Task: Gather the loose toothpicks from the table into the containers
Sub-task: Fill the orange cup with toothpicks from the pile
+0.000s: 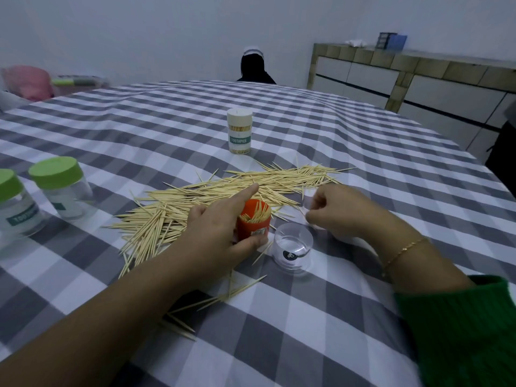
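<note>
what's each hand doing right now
Left hand: grips the orange container, forefinger straight.
Right hand: fingers curled; cannot tell what it holds.

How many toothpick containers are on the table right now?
4. An orange container gripped by the left hand, a white-lidded container standing farther back, and two green-lidded containers at the left. More may sit outside the view.

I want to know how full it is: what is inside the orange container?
The orange container, held by the left hand, is open-topped and shows toothpick tips packed to near its rim. Its opaque wall and the hand hide everything lower down.
</note>
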### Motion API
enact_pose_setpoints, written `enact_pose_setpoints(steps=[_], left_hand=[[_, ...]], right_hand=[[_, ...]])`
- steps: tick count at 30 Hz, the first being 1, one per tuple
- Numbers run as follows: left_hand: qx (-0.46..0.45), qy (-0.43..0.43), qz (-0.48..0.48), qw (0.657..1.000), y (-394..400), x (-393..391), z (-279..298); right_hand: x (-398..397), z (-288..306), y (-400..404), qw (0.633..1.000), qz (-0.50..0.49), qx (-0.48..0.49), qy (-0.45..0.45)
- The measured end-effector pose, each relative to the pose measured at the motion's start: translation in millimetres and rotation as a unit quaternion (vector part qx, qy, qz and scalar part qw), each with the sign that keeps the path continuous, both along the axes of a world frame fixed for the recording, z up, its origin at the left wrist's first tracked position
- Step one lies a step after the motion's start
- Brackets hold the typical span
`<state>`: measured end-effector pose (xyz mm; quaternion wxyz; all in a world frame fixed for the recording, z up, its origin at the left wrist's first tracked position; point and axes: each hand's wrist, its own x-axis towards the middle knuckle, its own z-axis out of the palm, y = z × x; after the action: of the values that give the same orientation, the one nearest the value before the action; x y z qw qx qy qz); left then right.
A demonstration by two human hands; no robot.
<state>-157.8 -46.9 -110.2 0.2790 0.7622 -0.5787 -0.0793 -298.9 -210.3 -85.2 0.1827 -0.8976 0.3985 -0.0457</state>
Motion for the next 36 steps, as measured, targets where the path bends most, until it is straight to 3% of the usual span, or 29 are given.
enact_pose_setpoints(steps=[2,5,13,18,25,36], left_hand=[[0.001,0.002,0.0,1.0,0.4,0.3,-0.1],[-0.001,0.002,-0.001,1.0,0.6,1.1,-1.1],[0.002,-0.006,0.006,1.0,0.1,1.5,-0.4],[0.002,-0.003,0.007,1.0,0.7,0.9,0.1],[-0.001,-0.003,0.004,1.0,0.1,0.9,-0.3],[-0.004,-0.013,0.002,1.0,-0.1,2.8,-1.7]], right_hand=[[-4.6,4.4,0.9,0.998,-0.001,0.015,0.06],[-2.6,1.7,1.5,0.997,-0.002,-0.012,0.082],[16.4,-14.9,1.8,0.993,0.004,-0.113,0.015],[20.2,-16.7,4.3,0.995,0.018,-0.088,-0.031],[7.0,-3.0,8.6,0.996,-0.011,-0.054,0.063],[11.9,-7.3,7.5,0.998,0.034,-0.045,0.035]])
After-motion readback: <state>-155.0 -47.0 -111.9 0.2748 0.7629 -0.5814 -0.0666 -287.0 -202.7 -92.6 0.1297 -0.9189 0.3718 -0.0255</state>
